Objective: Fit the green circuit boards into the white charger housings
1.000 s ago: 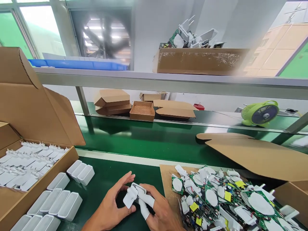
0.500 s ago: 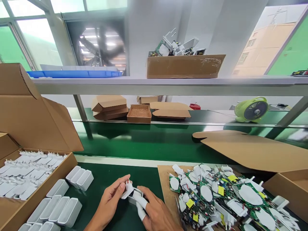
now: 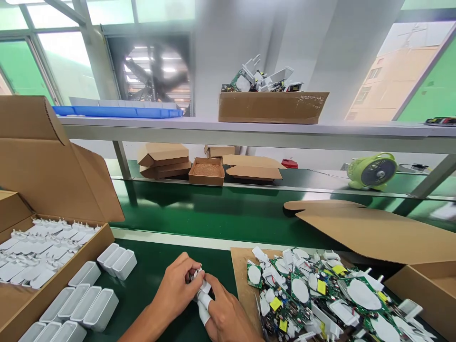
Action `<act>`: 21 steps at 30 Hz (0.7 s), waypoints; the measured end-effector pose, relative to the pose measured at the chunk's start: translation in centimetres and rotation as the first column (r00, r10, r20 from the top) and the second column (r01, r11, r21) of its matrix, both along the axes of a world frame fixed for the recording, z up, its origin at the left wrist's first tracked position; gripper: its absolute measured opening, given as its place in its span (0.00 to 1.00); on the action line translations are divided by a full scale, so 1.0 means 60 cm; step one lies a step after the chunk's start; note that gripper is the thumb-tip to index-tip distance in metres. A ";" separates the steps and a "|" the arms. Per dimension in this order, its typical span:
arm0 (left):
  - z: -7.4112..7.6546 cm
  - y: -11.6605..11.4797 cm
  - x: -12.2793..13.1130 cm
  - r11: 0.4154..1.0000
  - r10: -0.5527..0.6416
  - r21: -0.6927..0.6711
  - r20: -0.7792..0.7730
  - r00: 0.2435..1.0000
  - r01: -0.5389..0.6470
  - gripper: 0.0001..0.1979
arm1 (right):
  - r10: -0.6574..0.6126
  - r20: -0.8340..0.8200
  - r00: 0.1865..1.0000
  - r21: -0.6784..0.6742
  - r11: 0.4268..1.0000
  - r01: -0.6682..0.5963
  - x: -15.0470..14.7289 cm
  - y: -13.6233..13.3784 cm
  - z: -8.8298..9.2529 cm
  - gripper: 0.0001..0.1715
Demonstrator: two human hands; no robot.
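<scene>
Low over the dark green table, my left hand and my right hand meet around a small white plastic part. My left thumb and fingers pinch its upper end, where a small pronged piece is mostly hidden. White covers sleeve two fingers of my right hand, which grips the small white housing from the right; the fingers hide most of it. Left of my hands stand white open-topped plastic housings in rows. A cardboard box at the far left holds many white flat parts with prongs.
A heap of green circuit boards and white parts lies on cardboard at the right. Behind are a green belt surface, a flat cardboard sheet and a green fan. An overhead shelf carries a filled carton.
My left hand has moved right, bringing the pronged white piece onto the housing in my right hand. The two parts were apart at one side and are now together. The view has shifted slightly.
</scene>
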State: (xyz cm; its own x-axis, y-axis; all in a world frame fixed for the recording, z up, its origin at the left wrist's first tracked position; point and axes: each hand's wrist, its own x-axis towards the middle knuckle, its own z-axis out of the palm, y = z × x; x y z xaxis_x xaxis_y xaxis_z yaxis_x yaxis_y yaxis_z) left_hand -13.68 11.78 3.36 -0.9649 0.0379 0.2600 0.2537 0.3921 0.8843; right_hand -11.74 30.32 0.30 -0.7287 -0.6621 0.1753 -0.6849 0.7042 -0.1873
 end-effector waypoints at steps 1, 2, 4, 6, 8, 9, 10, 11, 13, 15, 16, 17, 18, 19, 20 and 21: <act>-0.003 -0.006 0.001 1.000 -0.014 0.011 -0.004 1.000 0.014 0.12 | -0.001 0.004 1.000 -0.031 1.000 0.001 0.000 -0.001 0.002 0.33; -0.009 -0.014 0.003 0.999 -0.014 0.032 -0.007 1.000 0.014 0.15 | -0.006 0.009 1.000 -0.061 0.998 0.006 0.001 -0.001 0.004 0.36; -0.027 -0.031 0.005 0.996 0.026 0.081 -0.009 1.000 -0.026 0.18 | -0.028 0.019 0.999 -0.102 0.994 0.029 0.003 -0.002 0.004 0.39; -0.048 -0.046 0.006 0.990 0.086 0.111 -0.005 0.996 -0.085 0.20 | -0.047 0.026 0.999 -0.130 0.990 0.050 0.006 -0.001 0.003 0.37; -0.066 -0.059 0.008 0.987 0.121 0.110 0.006 0.993 -0.121 0.22 | -0.043 0.019 0.999 -0.184 0.982 0.046 0.006 0.000 0.002 0.33; -0.074 -0.063 0.009 0.985 0.132 0.111 0.014 0.991 -0.132 0.23 | -0.029 0.002 1.000 -0.226 0.974 0.028 0.005 0.001 0.003 0.32; -0.079 -0.067 0.010 0.983 0.141 0.115 0.022 0.990 -0.143 0.23 | -0.009 -0.022 1.000 -0.277 0.961 0.002 0.003 0.002 0.005 0.31; -0.083 -0.071 0.011 0.981 0.151 0.120 0.031 0.988 -0.153 0.23 | 0.004 -0.057 0.998 -0.337 0.941 -0.023 0.001 0.004 0.008 0.30; -0.086 -0.076 0.013 0.976 0.173 0.127 0.040 0.984 -0.176 0.23 | 0.001 -0.125 0.992 -0.447 0.893 -0.058 -0.005 0.006 0.012 0.28; -0.084 -0.077 0.014 0.973 0.186 0.131 0.037 0.982 -0.189 0.23 | -0.011 -0.138 0.990 -0.505 0.861 -0.061 -0.011 0.007 0.013 0.27; -0.082 -0.077 0.015 0.973 0.186 0.131 0.032 0.982 -0.189 0.23 | -0.008 -0.112 0.994 -0.503 0.863 -0.050 -0.013 0.008 0.010 0.27; -0.080 -0.075 0.016 0.975 0.180 0.129 0.025 0.983 -0.181 0.23 | 0.001 -0.073 0.997 -0.485 0.874 -0.036 -0.014 0.008 0.007 0.27; -0.078 -0.073 0.017 0.978 0.168 0.123 0.018 0.986 -0.169 0.22 | 0.013 -0.025 1.000 -0.457 0.889 -0.023 -0.015 0.008 0.003 0.28; -0.076 -0.071 0.018 0.981 0.154 0.114 0.012 0.988 -0.155 0.21 | 0.017 0.016 1.000 -0.433 0.901 -0.009 -0.015 0.007 -0.001 0.28; -0.073 -0.068 0.019 0.985 0.142 0.101 0.003 0.990 -0.141 0.20 | 0.018 0.044 0.999 -0.415 0.910 0.002 -0.015 0.007 -0.004 0.29; -0.071 -0.066 0.021 0.988 0.130 0.087 -0.009 0.992 -0.128 0.19 | 0.019 0.052 0.998 -0.409 0.913 0.004 -0.015 0.007 -0.005 0.29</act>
